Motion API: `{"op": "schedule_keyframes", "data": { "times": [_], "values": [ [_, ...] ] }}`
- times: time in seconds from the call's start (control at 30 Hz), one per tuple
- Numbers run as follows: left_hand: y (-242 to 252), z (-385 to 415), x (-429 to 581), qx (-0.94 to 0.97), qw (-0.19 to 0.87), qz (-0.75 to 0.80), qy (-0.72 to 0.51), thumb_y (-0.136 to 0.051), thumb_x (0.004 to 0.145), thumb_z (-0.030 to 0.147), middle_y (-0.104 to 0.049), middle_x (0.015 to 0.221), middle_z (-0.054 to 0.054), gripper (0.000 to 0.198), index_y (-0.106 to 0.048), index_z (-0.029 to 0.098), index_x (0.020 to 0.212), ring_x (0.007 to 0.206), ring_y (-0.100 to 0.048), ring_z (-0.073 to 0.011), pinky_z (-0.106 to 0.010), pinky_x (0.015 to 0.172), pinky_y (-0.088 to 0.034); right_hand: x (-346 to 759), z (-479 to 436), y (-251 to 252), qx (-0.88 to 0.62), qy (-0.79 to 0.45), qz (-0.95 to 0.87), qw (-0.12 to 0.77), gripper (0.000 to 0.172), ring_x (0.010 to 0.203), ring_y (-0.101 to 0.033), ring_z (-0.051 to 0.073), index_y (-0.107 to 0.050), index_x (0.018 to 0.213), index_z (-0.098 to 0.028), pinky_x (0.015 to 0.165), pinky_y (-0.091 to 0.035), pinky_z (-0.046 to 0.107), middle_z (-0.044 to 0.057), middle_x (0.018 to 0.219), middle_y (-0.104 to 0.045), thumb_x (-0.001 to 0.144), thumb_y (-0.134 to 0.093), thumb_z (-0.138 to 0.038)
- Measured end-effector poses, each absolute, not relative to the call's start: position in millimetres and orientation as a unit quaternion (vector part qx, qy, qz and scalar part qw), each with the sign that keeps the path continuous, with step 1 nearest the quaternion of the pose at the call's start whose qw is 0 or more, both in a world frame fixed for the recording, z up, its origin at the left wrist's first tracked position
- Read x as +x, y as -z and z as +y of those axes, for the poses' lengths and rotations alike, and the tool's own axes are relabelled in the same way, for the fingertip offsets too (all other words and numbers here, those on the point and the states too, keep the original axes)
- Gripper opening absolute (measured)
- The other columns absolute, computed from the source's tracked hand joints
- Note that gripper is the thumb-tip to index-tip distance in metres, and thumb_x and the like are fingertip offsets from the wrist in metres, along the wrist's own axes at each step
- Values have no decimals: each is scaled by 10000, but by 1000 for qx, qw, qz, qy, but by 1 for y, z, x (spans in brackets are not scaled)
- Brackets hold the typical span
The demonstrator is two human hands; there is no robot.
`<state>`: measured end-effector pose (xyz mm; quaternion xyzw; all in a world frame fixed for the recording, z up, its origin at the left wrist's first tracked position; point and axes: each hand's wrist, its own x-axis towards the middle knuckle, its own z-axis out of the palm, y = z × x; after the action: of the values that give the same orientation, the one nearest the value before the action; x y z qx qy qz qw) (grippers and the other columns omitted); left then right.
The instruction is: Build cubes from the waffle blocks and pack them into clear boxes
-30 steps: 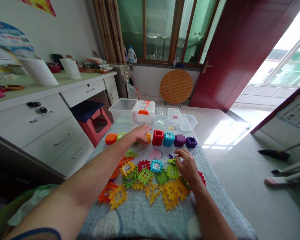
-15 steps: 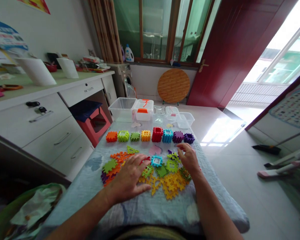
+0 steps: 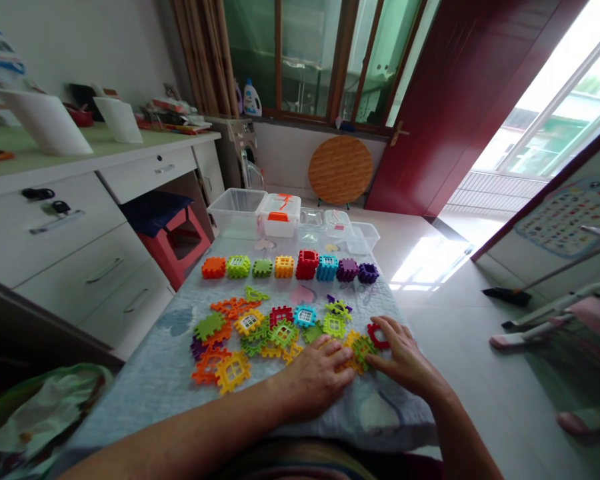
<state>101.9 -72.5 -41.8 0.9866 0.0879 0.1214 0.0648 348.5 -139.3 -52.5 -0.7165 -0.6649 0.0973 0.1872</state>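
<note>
My left hand (image 3: 314,379) lies palm down over the right part of a heap of plastic building pieces, its fingers stretched across yellow pieces that it partly hides. At the heap's right edge, my right hand (image 3: 403,353) is spread, thumb apart from fingers. Its fingertips are at a red frame piece (image 3: 378,337), and its thumb is beside an olive-green piece (image 3: 364,349). Nearby in the heap are a light green window piece (image 3: 334,325), a blue window piece (image 3: 305,316) and a yellow square piece (image 3: 233,372).
Behind the heap stands a row of assembled cubes, among them a red one (image 3: 307,265) and an orange one (image 3: 213,268). Clear plastic boxes (image 3: 237,213) line the table's far end. A red stool (image 3: 177,243) stands to the left, by white drawers (image 3: 70,247).
My left hand has moved right, uncovering yellow, red and orange pieces on the left. My right hand has come nearer and lower, to the red frame piece. The view has shifted slightly.
</note>
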Motion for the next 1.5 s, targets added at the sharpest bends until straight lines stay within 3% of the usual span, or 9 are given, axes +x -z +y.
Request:
{"op": "schedule_keyframes", "data": {
  "times": [0.33, 0.53, 0.7, 0.83, 1.0, 1.3, 1.4, 1.5],
  "values": [
    [40, -55, 83, 976, 6, 163, -145, -545, 896, 183, -608, 1202, -94, 134, -633, 189, 997, 1100, -550, -239, -456, 998, -412, 304, -112, 33, -705, -118, -676, 177, 345, 1053, -509, 261, -626, 1078, -217, 935, -408, 389, 88, 1154, -587, 758, -688, -331],
    [33, -50, 61, 969, 67, 178, -156, -601, 796, 102, -594, 1243, -79, 293, -620, 208, 1069, 1171, -513, -246, -451, 1061, -375, 296, -90, 29, -687, -120, -688, 200, 80, 959, -526, 210, -655, 859, -205, 890, -405, 330, 56, 1035, -608, 807, -596, -192],
    [27, -26, 33, 931, 86, 254, -248, -542, 829, 114, -624, 1186, -79, 260, -642, 219, 1044, 1125, -544, -236, -450, 1025, -406, 289, -65, 18, -681, -75, -696, 216, 110, 960, -536, 204, -652, 858, -202, 900, -376, 330, 54, 1015, -624, 825, -558, -156],
    [28, 7, 1, 888, 96, 341, -295, -518, 863, 202, -647, 1090, -83, 187, -659, 192, 986, 1019, -597, -224, -395, 937, -469, 276, -45, 15, -677, -74, -708, 187, 132, 965, -523, 222, -674, 925, -200, 884, -367, 350, 65, 1025, -631, 844, -580, -245],
    [44, 38, -40, 836, 85, 443, -313, -530, 848, 317, -650, 1061, -81, 212, -663, 189, 955, 1015, -606, -250, -393, 939, -467, 261, -32, 28, -683, -74, -712, 144, 212, 1074, -461, 278, -694, 965, -214, 892, -340, 398, 82, 1140, -600, 784, -655, -317],
    [61, 43, -51, 789, 139, 494, -338, -533, 833, 409, -673, 978, -67, 258, -646, 195, 924, 938, -629, -227, -348, 896, -484, 263, -29, 43, -678, -75, -696, 224, 47, 964, -498, 225, -648, 809, -205, 857, -349, 350, 56, 956, -624, 812, -612, -235],
    [58, 40, -52, 782, 155, 495, -346, -524, 838, 411, -679, 952, -57, 257, -644, 197, 914, 911, -634, -213, -327, 868, -492, 266, -30, 42, -670, -93, -696, 240, 78, 889, -517, 206, -636, 802, -201, 830, -360, 334, 42, 867, -628, 830, -563, -206],
    [55, 37, -56, 767, 151, 504, -366, -517, 839, 399, -679, 949, -56, 252, -644, 191, 902, 920, -632, -209, -314, 873, -487, 268, -33, 42, -667, -83, -698, 246, 135, 991, -498, 231, -664, 905, -213, 895, -342, 370, 54, 1001, -641, 811, -568, -227]
  ]
}}
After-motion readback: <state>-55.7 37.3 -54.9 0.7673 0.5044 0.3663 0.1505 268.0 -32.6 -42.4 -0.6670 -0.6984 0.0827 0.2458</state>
